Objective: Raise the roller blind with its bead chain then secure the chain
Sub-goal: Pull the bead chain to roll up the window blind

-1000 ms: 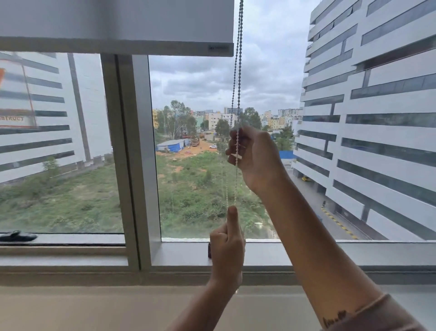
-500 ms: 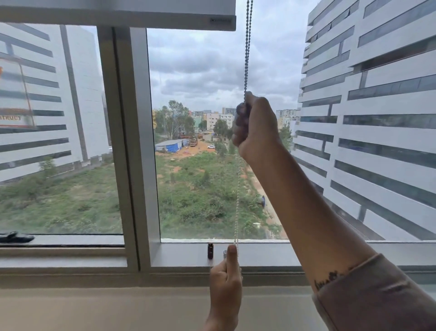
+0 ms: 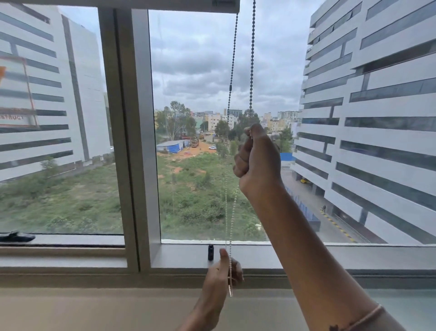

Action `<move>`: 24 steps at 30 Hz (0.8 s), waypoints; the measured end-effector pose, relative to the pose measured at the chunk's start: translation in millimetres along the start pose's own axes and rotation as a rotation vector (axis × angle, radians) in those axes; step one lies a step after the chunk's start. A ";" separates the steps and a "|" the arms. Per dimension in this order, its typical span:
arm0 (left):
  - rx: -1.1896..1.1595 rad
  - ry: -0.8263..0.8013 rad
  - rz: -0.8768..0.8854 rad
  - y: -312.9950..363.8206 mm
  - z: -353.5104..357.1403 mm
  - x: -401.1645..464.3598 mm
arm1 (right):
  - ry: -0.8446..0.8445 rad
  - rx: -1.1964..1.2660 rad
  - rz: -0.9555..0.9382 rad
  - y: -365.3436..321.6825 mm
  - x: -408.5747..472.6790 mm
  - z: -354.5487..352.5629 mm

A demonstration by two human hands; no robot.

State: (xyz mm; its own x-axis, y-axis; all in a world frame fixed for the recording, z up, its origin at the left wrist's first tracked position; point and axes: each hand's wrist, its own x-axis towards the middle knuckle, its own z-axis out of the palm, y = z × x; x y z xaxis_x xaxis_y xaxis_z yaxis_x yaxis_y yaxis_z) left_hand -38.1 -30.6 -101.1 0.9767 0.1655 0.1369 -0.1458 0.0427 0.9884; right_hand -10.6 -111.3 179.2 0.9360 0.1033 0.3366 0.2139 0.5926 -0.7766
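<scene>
While the roller blind point(image 3: 165, 2) sits at the frame's top, right hand point(image 3: 258, 163) fists one bead chain point(image 3: 252, 59) strand; left hand point(image 3: 223, 275) pinches the loop's bottom near the sill.

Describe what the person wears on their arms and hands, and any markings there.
Both hands are bare, without gloves or visible rings. The right hand leads to a bare forearm with a thin pale band near the frame's lower edge and a small dark tattoo beside it. The left hand and its forearm show nothing worn.
</scene>
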 end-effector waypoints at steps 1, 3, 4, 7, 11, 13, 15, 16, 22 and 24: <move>0.003 0.000 -0.003 7.8 -2.6 4.7 | -0.001 0.000 0.002 4.2 -2.1 -2.6; 0.006 0.021 0.011 31.9 -5.0 15.3 | 0.006 -0.003 0.010 13.9 -6.9 -7.9; 0.002 0.040 0.028 47.2 -5.9 21.4 | 0.012 -0.005 0.017 19.3 -9.3 -10.5; 0.006 0.072 0.122 97.1 -8.7 41.2 | 0.045 -0.002 0.055 37.4 -16.1 -17.6; 0.012 0.093 0.257 161.3 -9.8 60.7 | 0.058 -0.023 0.068 62.7 -24.5 -30.6; -0.037 0.108 0.300 194.6 -7.6 68.0 | 0.069 -0.044 0.080 75.5 -28.7 -37.4; -0.080 0.103 0.319 227.1 -4.3 73.6 | 0.071 -0.036 0.107 88.1 -32.2 -43.7; -0.097 0.090 0.323 241.9 -2.0 75.1 | 0.072 -0.034 0.118 93.8 -34.3 -46.9; -0.158 -0.024 0.324 307.3 13.0 75.2 | 0.102 -0.083 0.138 123.9 -45.9 -68.0; -0.181 -0.051 0.308 319.5 17.0 74.6 | 0.103 -0.092 0.153 133.1 -48.5 -74.8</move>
State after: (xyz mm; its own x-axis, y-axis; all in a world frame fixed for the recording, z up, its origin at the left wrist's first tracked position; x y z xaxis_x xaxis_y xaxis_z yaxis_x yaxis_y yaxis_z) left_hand -9.2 -21.3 226.0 0.8884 0.1489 0.4343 -0.4558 0.1733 0.8730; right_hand -6.6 -97.2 19.7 0.9821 0.1019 0.1583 0.0869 0.5003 -0.8615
